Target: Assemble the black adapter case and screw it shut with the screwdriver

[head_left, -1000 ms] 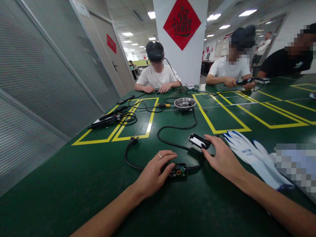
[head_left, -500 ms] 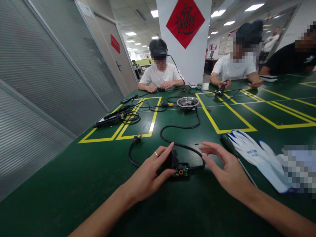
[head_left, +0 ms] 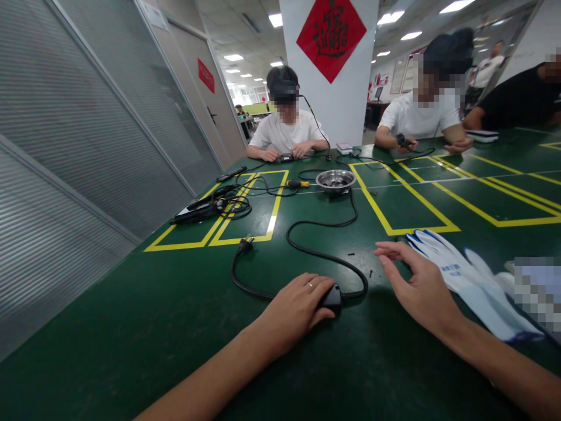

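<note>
A black power adapter (head_left: 332, 297) lies on the green table, its casing closed over the circuit board. My left hand (head_left: 302, 301) lies over it, fingers wrapped on top and thumb along the near side, covering much of the box. One black cord (head_left: 258, 294) leads left to a two-pin plug (head_left: 246, 244); another cord (head_left: 356, 294) loops away from the right end. Two small dark screws (head_left: 370, 273) lie between my hands. My right hand (head_left: 412, 278) is open and apart from the adapter, fingers stretched out beside the white work gloves (head_left: 456, 272).
A metal bowl (head_left: 335, 181) with small parts stands ahead, beside a yellow-handled screwdriver (head_left: 298, 184). Coiled black cables and devices (head_left: 205, 209) lie at left. Yellow tape (head_left: 272, 228) marks the table. Two people in white shirts sit opposite, handling devices.
The cover has come down over the adapter's circuit board, with my left hand now on top. My right hand has moved right, away from the adapter, toward the gloves.
</note>
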The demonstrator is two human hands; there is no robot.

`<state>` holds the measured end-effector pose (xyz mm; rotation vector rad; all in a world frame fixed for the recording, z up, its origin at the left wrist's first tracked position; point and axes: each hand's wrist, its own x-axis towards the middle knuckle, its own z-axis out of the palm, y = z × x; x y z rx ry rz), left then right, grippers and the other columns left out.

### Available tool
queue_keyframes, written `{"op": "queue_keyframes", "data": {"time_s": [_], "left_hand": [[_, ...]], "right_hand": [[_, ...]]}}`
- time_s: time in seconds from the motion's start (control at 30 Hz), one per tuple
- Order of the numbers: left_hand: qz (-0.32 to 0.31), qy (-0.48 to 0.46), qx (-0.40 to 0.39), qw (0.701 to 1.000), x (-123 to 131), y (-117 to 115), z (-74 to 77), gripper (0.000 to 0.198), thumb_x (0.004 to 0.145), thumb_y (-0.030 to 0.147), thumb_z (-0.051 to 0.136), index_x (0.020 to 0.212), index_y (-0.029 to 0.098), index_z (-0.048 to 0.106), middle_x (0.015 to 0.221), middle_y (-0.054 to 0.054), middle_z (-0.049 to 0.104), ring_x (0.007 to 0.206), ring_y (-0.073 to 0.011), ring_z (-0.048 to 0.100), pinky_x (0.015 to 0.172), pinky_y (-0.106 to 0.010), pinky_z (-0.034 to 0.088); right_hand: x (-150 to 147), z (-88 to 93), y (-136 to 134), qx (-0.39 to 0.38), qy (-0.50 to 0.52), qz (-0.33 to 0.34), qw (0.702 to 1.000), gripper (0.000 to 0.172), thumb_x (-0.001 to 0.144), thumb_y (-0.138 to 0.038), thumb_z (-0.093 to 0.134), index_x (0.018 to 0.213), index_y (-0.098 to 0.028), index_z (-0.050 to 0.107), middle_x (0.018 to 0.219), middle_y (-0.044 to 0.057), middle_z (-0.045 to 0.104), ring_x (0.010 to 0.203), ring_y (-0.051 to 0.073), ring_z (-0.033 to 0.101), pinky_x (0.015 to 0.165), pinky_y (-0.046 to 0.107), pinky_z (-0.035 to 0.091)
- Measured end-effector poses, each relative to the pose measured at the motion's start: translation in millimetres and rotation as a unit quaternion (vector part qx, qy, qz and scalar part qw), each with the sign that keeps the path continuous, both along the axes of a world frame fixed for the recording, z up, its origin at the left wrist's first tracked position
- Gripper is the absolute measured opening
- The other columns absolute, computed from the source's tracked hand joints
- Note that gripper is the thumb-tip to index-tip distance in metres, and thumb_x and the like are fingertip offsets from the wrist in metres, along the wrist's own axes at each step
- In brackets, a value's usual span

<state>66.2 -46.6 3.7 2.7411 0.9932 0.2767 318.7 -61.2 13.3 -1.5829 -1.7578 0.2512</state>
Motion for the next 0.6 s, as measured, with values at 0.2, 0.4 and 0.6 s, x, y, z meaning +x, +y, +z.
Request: {"op": "queue_keyframes", "data": {"time_s": [0.2,0.4,0.6], "left_hand": [[0.026,0.027,0.091,0.995,5.4,-9.3,-0.5,0.081,0.088,0.062,0.045,0.145,0.011,0.021,0.154,-0.017,0.019,0.141,-0.0349,0.016,0.114,-0.052,0.018],[0.033,0.059,0.04,0.997,7.2,-8.8,-13.2,0.064,0.093,0.034,0.05,0.146,0.014,0.02,0.14,-0.014,0.042,0.127,-0.0295,0.042,0.107,-0.042,0.034],[0.076,0.066,0.06,0.993,0.2,-3.2,-10.2,0.064,0.092,0.034,0.051,0.146,0.014,0.023,0.129,-0.015,0.047,0.11,-0.03,0.05,0.096,-0.046,0.043]], "right_hand": [[34.7,-1.8,9.2,-0.033,-0.149,-0.067,0.986,0.041,0.082,-0.048,0.049,0.103,-0.015,0.062,0.105,0.018,0.061,0.097,0.036,0.058,0.079,0.054,0.046],[56.7,-30.0,15.0,-0.104,-0.134,-0.109,0.979,0.035,0.076,-0.043,0.054,0.089,-0.012,0.063,0.083,0.019,0.063,0.067,0.032,0.062,0.06,0.048,0.045],[64.1,-14.6,26.6,-0.117,0.078,-0.073,0.987,0.036,0.072,-0.045,0.062,0.095,-0.018,0.064,0.066,0.003,0.061,0.052,0.019,0.057,0.05,0.035,0.045]]}}
